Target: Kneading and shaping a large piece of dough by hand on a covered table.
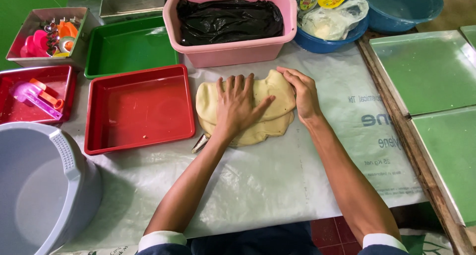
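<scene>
A flat slab of pale yellow dough [270, 123] lies folded on a white plastic sheet [258, 180]. My left hand [237, 105] presses flat on the dough's middle, fingers spread. My right hand [302, 90] cups the dough's upper right edge, fingers curled onto it. A small metal cone-shaped tool [200, 143] pokes out from under the dough's lower left corner, just beside my left wrist.
Left of the dough sit a red tray [139, 143] and a green tray [130, 66]. Behind it stands a pink tub [230, 51] holding a black bag. A grey basin [64, 180] is at front left. Greased baking sheets [436, 116] lie on the right. Blue bowls [327, 44] stand behind.
</scene>
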